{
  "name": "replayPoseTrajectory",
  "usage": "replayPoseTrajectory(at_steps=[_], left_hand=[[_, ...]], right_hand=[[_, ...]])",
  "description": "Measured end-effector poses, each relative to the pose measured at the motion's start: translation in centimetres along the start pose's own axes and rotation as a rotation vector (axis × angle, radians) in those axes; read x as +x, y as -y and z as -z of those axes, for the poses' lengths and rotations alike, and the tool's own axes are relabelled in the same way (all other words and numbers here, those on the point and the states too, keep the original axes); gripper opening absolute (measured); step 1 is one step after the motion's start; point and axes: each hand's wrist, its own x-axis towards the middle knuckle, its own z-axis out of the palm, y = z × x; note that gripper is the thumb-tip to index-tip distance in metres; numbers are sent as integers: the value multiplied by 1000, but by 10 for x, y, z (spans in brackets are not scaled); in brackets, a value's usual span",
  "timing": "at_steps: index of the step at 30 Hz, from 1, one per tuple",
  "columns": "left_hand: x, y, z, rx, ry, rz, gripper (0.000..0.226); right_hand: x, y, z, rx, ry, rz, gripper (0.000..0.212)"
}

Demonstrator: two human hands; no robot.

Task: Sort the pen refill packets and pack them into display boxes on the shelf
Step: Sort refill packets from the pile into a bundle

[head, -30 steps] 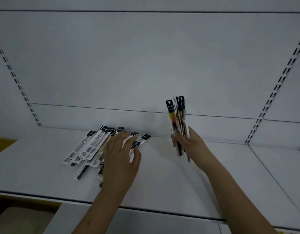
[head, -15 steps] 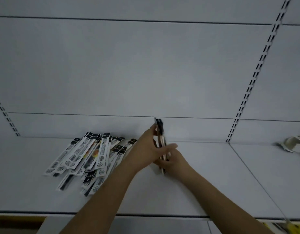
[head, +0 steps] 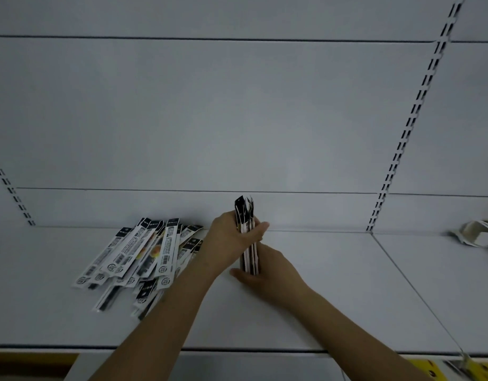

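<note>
Two bare forearms are reaching up from the near edge of the white shelf [head: 333, 292] and converging on one bundle of refill packets [head: 248, 237], which is standing upright on the shelf surface. The right hand [head: 267, 273] is sitting nearest, low on the bundle, its thumb lying flat along the shelf to the left of the packets' lower ends while the palm and fingers are wrapping round them from the right. Just above that hold, the left hand [head: 231, 240] is curling round the bundle's middle from the left, wrist bent, its fingers crossing the front and pressing the packets together; the black header ends are sticking up beyond its knuckles. To the left of this double grip, partly behind the left forearm, a loose fan of packets [head: 143, 254] is lying flat on the shelf, header ends pointing toward the back panel. Far off to the right of the grip, a crumpled wrapper [head: 481, 235] is lying near the back.
</note>
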Motion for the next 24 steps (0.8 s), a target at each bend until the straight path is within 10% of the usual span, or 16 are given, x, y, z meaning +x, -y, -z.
replayPoseTrajectory(at_steps=[3,10,16,24], left_hand=[[-1,-3,2,-10,-6,29,16],[-2,-12,25,-65,185,89,20],[-6,-13,-2,-382,-27,205,28],[-3,-40,-71,-461,118,161,26]], right_hand=[[-3,2,-1,79,13,-15,16],[-13,-3,15,126,140,19,20],[-37,-8,26,-119,-254,3,47],[-70,-46,62,-497,-361,-38,25]])
